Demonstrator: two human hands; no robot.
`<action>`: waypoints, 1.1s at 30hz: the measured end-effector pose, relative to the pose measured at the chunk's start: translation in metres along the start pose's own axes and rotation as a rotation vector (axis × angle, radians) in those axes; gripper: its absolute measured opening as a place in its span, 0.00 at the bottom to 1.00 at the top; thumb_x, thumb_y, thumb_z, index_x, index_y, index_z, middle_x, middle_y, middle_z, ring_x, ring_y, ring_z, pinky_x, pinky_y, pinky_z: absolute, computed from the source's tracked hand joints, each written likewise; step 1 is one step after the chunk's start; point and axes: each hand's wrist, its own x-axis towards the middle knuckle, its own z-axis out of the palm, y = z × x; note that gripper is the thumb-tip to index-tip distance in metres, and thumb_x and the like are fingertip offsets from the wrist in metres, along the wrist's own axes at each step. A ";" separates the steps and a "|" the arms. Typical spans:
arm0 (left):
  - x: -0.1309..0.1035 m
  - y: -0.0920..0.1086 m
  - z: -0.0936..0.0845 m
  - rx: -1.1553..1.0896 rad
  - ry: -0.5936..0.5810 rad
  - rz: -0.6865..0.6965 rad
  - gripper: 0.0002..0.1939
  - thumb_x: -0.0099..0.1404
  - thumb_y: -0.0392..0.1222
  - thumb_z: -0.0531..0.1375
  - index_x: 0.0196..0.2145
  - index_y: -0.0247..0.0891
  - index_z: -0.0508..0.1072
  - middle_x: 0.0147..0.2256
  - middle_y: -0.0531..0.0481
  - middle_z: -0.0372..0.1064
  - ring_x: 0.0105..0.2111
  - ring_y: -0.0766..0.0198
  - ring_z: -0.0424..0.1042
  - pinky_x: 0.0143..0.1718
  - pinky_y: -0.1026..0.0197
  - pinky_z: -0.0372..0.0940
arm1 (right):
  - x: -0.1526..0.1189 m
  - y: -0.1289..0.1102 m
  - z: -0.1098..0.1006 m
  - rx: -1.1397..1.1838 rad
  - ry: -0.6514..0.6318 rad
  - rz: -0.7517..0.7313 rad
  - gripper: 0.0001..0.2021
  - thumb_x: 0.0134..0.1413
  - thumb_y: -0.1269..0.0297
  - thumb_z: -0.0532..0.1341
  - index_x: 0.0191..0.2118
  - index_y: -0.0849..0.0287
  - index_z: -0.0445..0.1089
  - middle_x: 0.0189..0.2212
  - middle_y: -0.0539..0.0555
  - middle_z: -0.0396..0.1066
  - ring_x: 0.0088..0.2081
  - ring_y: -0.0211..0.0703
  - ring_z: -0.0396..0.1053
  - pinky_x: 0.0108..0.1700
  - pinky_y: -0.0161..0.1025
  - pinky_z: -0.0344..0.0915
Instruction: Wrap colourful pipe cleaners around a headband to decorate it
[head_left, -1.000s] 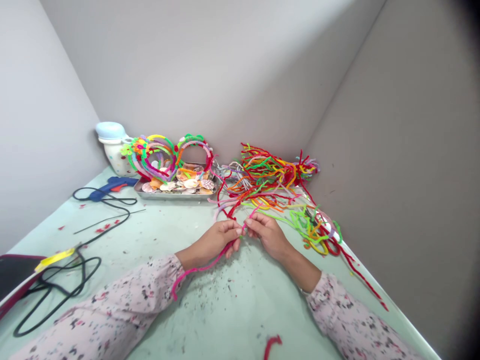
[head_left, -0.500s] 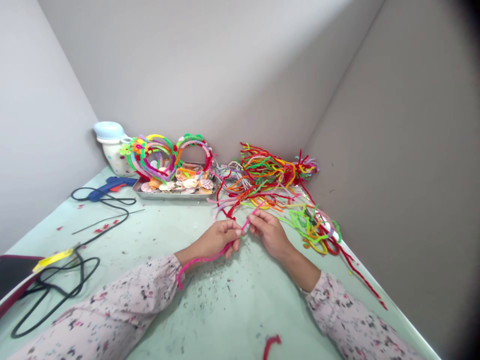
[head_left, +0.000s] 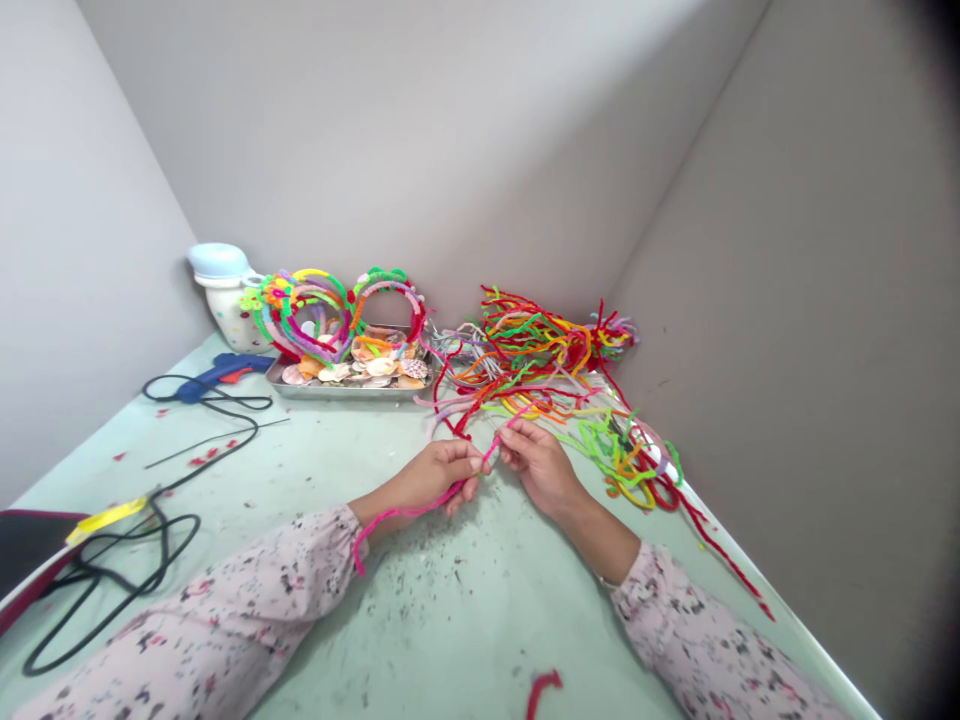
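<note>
A bright pink pipe cleaner (head_left: 405, 513) runs through both of my hands above the middle of the table. My left hand (head_left: 439, 475) pinches it between thumb and fingers, and its long tail trails back over my left wrist to the sleeve cuff. Close by on the right, my right hand (head_left: 538, 462) grips the same pipe cleaner near its other end, which sticks out past the fingertips. A small gap separates the two hands, with a short stretch of pink showing between them.
Behind my hands, a metal tray (head_left: 352, 392) holds shells and fuzzy headbands (head_left: 304, 350). Colourful pipe cleaners (head_left: 547, 340) are heaped at the back right. On the left lie a blue glue gun (head_left: 225, 370) and black cable (head_left: 169, 540). A red piece (head_left: 541, 690) lies near the front.
Almost nothing differs. My left hand and the pipe cleaner's tail have shifted very slightly; both hands keep their grip.
</note>
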 end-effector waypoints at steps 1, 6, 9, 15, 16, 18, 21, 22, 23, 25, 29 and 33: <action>0.000 0.001 0.000 0.000 -0.002 -0.002 0.14 0.58 0.50 0.59 0.30 0.34 0.64 0.17 0.57 0.63 0.10 0.75 0.56 0.11 0.71 0.50 | 0.000 0.000 0.000 0.016 -0.002 0.004 0.09 0.46 0.59 0.66 0.25 0.58 0.68 0.19 0.46 0.64 0.21 0.33 0.58 0.26 0.33 0.54; -0.001 0.002 -0.001 -0.025 -0.021 -0.003 0.14 0.58 0.49 0.59 0.32 0.33 0.66 0.17 0.57 0.62 0.10 0.76 0.55 0.11 0.71 0.48 | 0.000 0.000 0.000 0.072 0.001 0.014 0.09 0.46 0.60 0.67 0.26 0.58 0.68 0.20 0.47 0.64 0.22 0.33 0.58 0.26 0.33 0.54; -0.001 0.002 -0.001 -0.023 -0.032 -0.010 0.13 0.59 0.48 0.58 0.32 0.33 0.66 0.17 0.57 0.62 0.10 0.76 0.55 0.11 0.71 0.48 | 0.000 0.000 0.000 0.080 0.000 0.013 0.09 0.46 0.59 0.67 0.26 0.58 0.68 0.20 0.47 0.65 0.22 0.33 0.58 0.25 0.33 0.54; -0.001 0.000 0.001 0.012 0.034 -0.024 0.12 0.59 0.48 0.57 0.30 0.34 0.64 0.15 0.59 0.61 0.09 0.76 0.54 0.10 0.71 0.48 | 0.000 -0.001 -0.002 0.015 -0.055 0.015 0.10 0.47 0.57 0.66 0.29 0.58 0.69 0.20 0.47 0.64 0.22 0.34 0.59 0.24 0.33 0.52; 0.000 -0.001 0.002 0.019 0.049 -0.028 0.12 0.59 0.47 0.57 0.30 0.35 0.64 0.15 0.59 0.61 0.09 0.75 0.54 0.10 0.71 0.48 | 0.000 -0.001 -0.003 0.003 -0.070 0.023 0.10 0.48 0.57 0.65 0.30 0.58 0.69 0.20 0.47 0.64 0.22 0.34 0.59 0.24 0.33 0.52; 0.001 -0.002 0.002 0.033 0.069 -0.032 0.12 0.58 0.47 0.57 0.30 0.35 0.64 0.15 0.59 0.62 0.09 0.75 0.55 0.10 0.71 0.48 | 0.000 -0.001 -0.003 -0.025 -0.102 0.033 0.10 0.50 0.56 0.64 0.31 0.58 0.69 0.20 0.47 0.65 0.23 0.34 0.60 0.24 0.33 0.52; 0.001 -0.003 0.003 0.045 0.076 -0.027 0.12 0.57 0.48 0.58 0.29 0.35 0.64 0.15 0.59 0.62 0.08 0.75 0.55 0.09 0.71 0.47 | -0.001 -0.001 -0.003 -0.105 -0.144 0.012 0.10 0.52 0.56 0.62 0.31 0.58 0.68 0.20 0.47 0.65 0.23 0.34 0.60 0.26 0.33 0.53; 0.001 -0.003 0.003 0.045 0.079 -0.025 0.13 0.57 0.49 0.58 0.29 0.35 0.64 0.15 0.59 0.62 0.08 0.75 0.55 0.09 0.71 0.47 | -0.002 -0.001 -0.002 -0.142 -0.154 -0.001 0.10 0.52 0.56 0.62 0.30 0.58 0.68 0.20 0.47 0.65 0.23 0.34 0.60 0.26 0.34 0.53; 0.001 -0.003 0.003 0.045 0.083 -0.025 0.13 0.57 0.49 0.58 0.28 0.35 0.64 0.15 0.59 0.62 0.08 0.75 0.55 0.09 0.71 0.48 | -0.002 -0.002 -0.002 -0.179 -0.162 -0.012 0.11 0.52 0.56 0.62 0.30 0.58 0.68 0.20 0.47 0.66 0.23 0.34 0.59 0.27 0.34 0.54; 0.002 -0.003 0.003 0.045 0.081 -0.025 0.13 0.58 0.49 0.58 0.28 0.35 0.64 0.15 0.59 0.62 0.08 0.75 0.55 0.09 0.71 0.48 | -0.003 -0.002 -0.002 -0.237 -0.177 -0.024 0.11 0.52 0.55 0.62 0.29 0.59 0.68 0.20 0.47 0.66 0.23 0.35 0.59 0.27 0.35 0.54; 0.003 -0.006 0.001 0.049 0.049 -0.004 0.14 0.58 0.50 0.58 0.29 0.36 0.63 0.15 0.59 0.62 0.09 0.75 0.56 0.10 0.71 0.49 | -0.002 -0.002 -0.002 -0.238 -0.174 -0.029 0.11 0.52 0.56 0.62 0.27 0.59 0.68 0.19 0.47 0.65 0.23 0.34 0.59 0.28 0.35 0.54; 0.003 -0.007 -0.001 0.041 0.030 0.010 0.15 0.58 0.51 0.58 0.30 0.35 0.64 0.16 0.59 0.62 0.09 0.75 0.56 0.10 0.71 0.50 | -0.001 -0.001 -0.003 -0.176 -0.154 -0.002 0.10 0.51 0.58 0.63 0.28 0.59 0.69 0.20 0.47 0.66 0.22 0.34 0.58 0.27 0.35 0.53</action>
